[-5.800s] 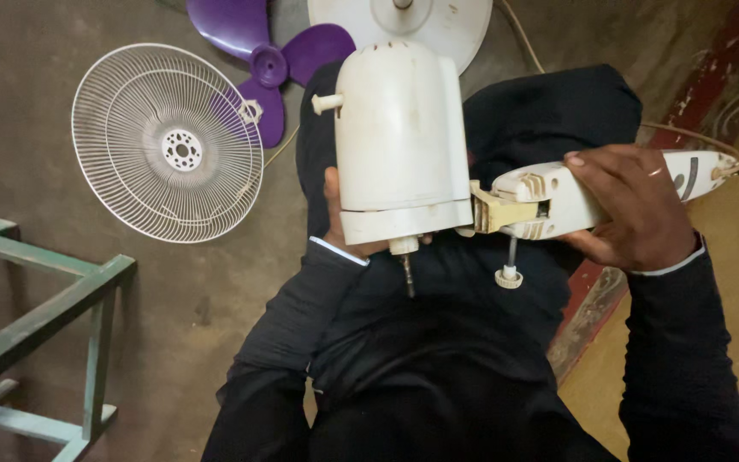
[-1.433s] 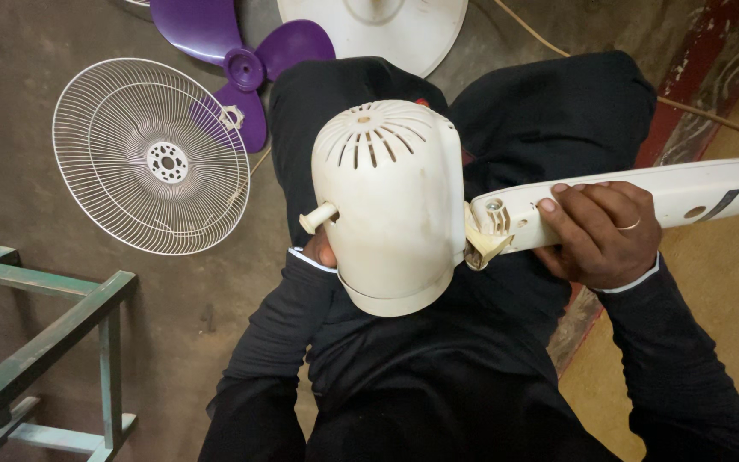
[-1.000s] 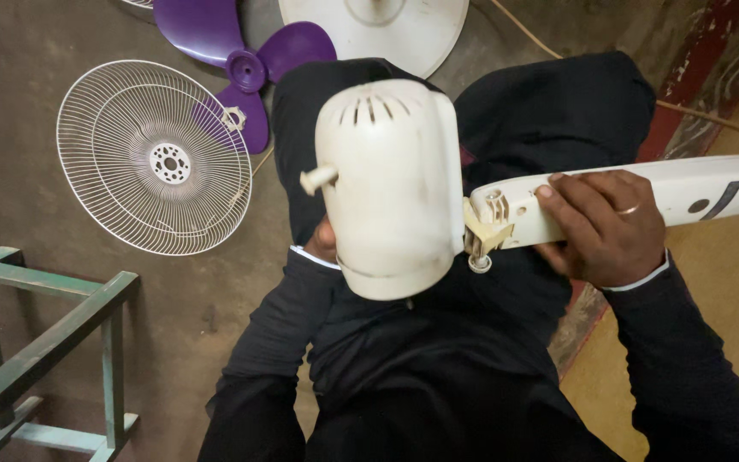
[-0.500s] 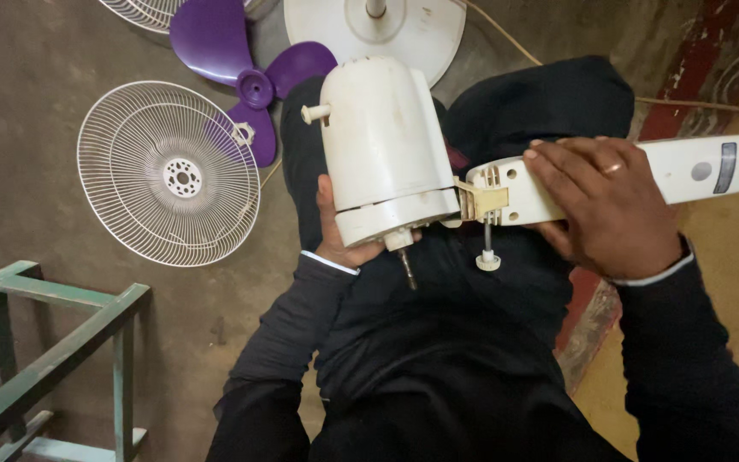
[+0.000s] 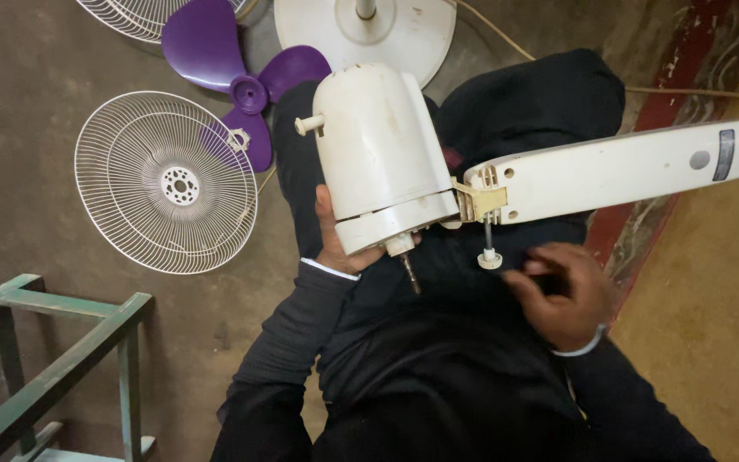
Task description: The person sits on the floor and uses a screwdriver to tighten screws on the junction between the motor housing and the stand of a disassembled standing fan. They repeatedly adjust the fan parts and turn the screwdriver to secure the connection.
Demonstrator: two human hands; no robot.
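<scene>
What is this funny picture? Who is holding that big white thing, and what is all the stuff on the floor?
The picture comes from a camera worn on a person's head, looking down at their own lap and hands. The big white thing is the motor housing of a stand fan, joined to its long white neck. The left hand holds the housing from underneath. The right hand is off the fan, just below the neck, near a small hanging knob. On the floor lie a white wire fan guard, the purple fan blade and the round white base. A green metal frame stands at the lower left.
</scene>
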